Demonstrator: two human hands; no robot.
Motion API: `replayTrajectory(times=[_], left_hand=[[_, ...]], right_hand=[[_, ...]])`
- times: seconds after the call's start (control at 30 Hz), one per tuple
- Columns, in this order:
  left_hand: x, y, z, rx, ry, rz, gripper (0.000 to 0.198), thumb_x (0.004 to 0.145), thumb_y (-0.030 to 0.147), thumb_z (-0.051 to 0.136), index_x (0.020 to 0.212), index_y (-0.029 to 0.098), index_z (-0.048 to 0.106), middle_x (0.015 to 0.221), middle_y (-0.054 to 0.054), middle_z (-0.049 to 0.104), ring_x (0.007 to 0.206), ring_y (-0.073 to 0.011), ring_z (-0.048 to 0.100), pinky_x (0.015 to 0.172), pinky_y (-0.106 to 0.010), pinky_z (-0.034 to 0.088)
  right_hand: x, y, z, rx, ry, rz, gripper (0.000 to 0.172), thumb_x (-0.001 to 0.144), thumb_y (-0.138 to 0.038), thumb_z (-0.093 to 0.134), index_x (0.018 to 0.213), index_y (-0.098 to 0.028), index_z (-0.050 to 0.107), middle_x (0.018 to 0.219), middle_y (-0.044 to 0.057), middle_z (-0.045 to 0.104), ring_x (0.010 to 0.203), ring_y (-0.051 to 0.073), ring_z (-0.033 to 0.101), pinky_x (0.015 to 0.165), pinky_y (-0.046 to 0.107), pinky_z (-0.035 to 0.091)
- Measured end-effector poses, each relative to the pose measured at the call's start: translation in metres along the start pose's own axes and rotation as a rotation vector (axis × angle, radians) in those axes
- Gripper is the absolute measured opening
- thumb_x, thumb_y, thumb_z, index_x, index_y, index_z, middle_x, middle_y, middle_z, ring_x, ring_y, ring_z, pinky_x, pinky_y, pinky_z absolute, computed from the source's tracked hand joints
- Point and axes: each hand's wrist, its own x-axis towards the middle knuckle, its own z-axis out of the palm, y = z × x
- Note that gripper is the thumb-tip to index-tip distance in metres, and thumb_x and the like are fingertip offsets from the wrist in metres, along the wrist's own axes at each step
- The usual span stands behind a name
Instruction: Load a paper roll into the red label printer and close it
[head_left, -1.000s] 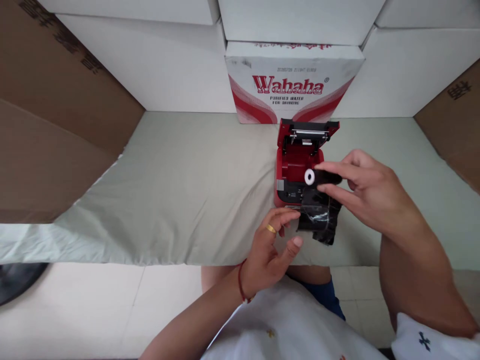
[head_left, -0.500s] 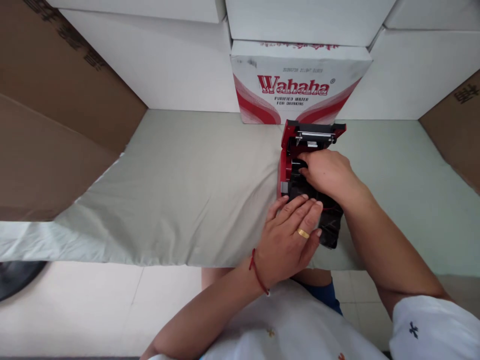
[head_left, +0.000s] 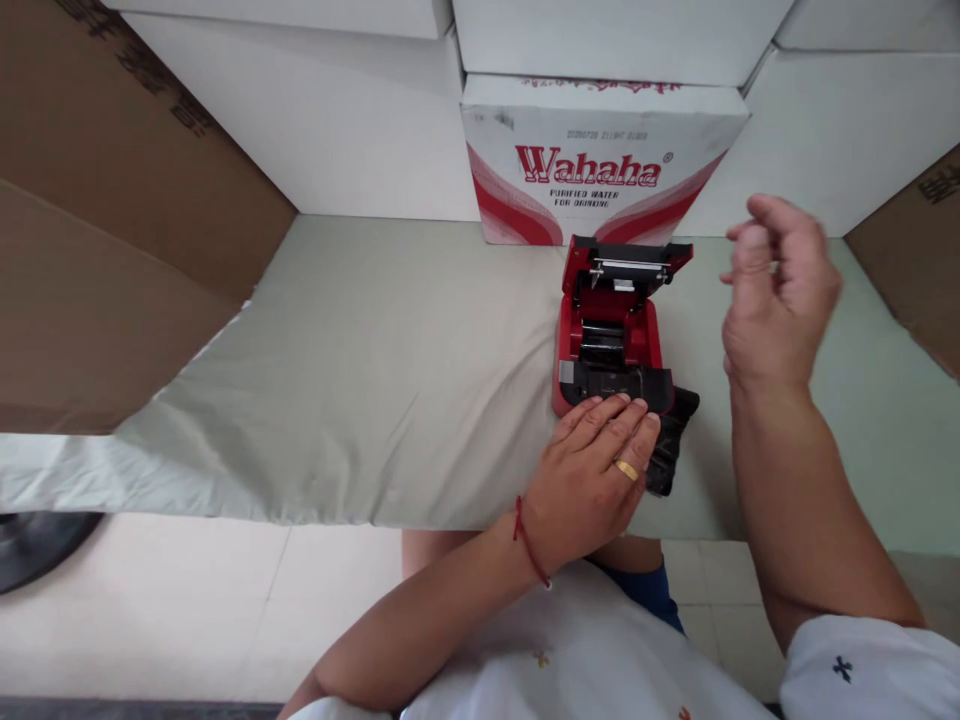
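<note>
A small red printer (head_left: 611,330) stands on the cloth-covered table (head_left: 390,370) with its lid tilted open toward the back. A black roll lies inside its bay. My left hand (head_left: 596,480), with a gold ring, lies flat with fingers stretched on the printer's front edge and on a black strip of film (head_left: 671,445) trailing out toward me. My right hand (head_left: 776,290) hovers in the air to the right of the printer, fingers loosely curled, nothing visible in it.
A white and red Wahaha carton (head_left: 596,160) stands right behind the printer. White boxes (head_left: 315,130) line the back, brown cartons (head_left: 112,220) flank the left and the right (head_left: 919,250). The table's near edge runs just below my left hand.
My right hand put the black roll with the white core into the printer bay, let go, and lifted away to the right. My left hand turned flat onto the printer's front and the film.
</note>
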Motion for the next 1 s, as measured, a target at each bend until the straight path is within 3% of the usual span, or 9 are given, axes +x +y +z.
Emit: replayTrajectory(times=[0.17,0.37,0.5,0.67,0.77,0.83,0.93,1.0], left_hand=[[0.002,0.002,-0.001,0.057,-0.003,0.017,0.042,0.108,0.023,0.057,0.149,0.013,0.065,0.149,-0.015,0.077,0.143,-0.0286,0.070,0.125,-0.047,0.053],[0.002,0.001,-0.001,0.104,0.017,0.029,0.035,0.109,0.024,0.056,0.140,0.014,0.069,0.144,-0.014,0.080,0.140,-0.0279,0.072,0.122,-0.046,0.053],[0.005,0.001,0.001,0.122,0.044,0.027,0.034,0.108,0.023,0.057,0.140,0.014,0.069,0.140,-0.012,0.082,0.137,-0.0267,0.073,0.122,-0.044,0.052],[0.007,-0.003,0.002,0.042,0.084,0.017,0.045,0.108,0.024,0.059,0.152,0.015,0.059,0.136,-0.012,0.083,0.136,-0.0257,0.074,0.123,-0.042,0.051],[0.008,-0.018,-0.007,-0.062,0.189,-0.005,0.052,0.110,0.032,0.059,0.161,0.021,0.054,0.142,-0.013,0.081,0.140,-0.0264,0.072,0.123,-0.044,0.051],[0.010,-0.034,-0.015,-0.121,0.251,-0.106,0.047,0.113,0.035,0.054,0.160,0.025,0.056,0.147,-0.012,0.078,0.145,-0.0264,0.070,0.124,-0.045,0.050],[0.013,-0.062,-0.021,-0.270,0.257,-0.272,0.045,0.119,0.042,0.039,0.155,0.028,0.062,0.151,-0.011,0.077,0.146,-0.0247,0.070,0.131,-0.049,0.041],[0.014,-0.079,-0.018,-0.385,0.221,-0.270,0.051,0.121,0.046,0.031,0.161,0.028,0.057,0.144,-0.009,0.081,0.143,-0.0234,0.072,0.138,-0.052,0.031]], right_hand=[[-0.005,0.005,0.001,0.020,0.081,0.009,0.064,0.101,-0.067,0.068,0.158,-0.038,0.067,0.133,0.009,0.082,0.125,0.035,0.075,0.098,0.048,0.062],[-0.030,0.004,0.022,0.262,0.456,-0.127,0.046,0.116,-0.049,0.047,0.151,-0.032,0.072,0.146,0.011,0.078,0.139,0.029,0.071,0.121,0.051,0.054],[-0.057,0.015,0.038,0.287,0.441,-0.259,0.039,0.115,-0.037,0.053,0.147,-0.031,0.076,0.147,0.008,0.079,0.143,0.027,0.071,0.126,0.052,0.051],[-0.075,0.027,0.054,0.233,0.432,-0.304,0.036,0.115,-0.026,0.052,0.139,-0.032,0.079,0.142,0.006,0.082,0.143,0.027,0.072,0.131,0.058,0.045],[-0.075,0.027,0.062,0.232,0.470,-0.301,0.036,0.114,-0.021,0.053,0.133,-0.031,0.081,0.137,0.006,0.084,0.139,0.025,0.075,0.130,0.058,0.046],[-0.073,0.026,0.067,0.265,0.510,-0.298,0.037,0.113,-0.019,0.052,0.130,-0.030,0.083,0.133,0.005,0.086,0.137,0.025,0.076,0.128,0.057,0.050],[-0.071,0.024,0.072,0.300,0.567,-0.289,0.038,0.113,-0.019,0.051,0.128,-0.030,0.083,0.131,0.006,0.086,0.135,0.026,0.077,0.123,0.057,0.055],[-0.070,0.023,0.074,0.306,0.582,-0.290,0.038,0.112,-0.019,0.051,0.128,-0.029,0.084,0.130,0.006,0.086,0.134,0.027,0.078,0.120,0.057,0.058]])
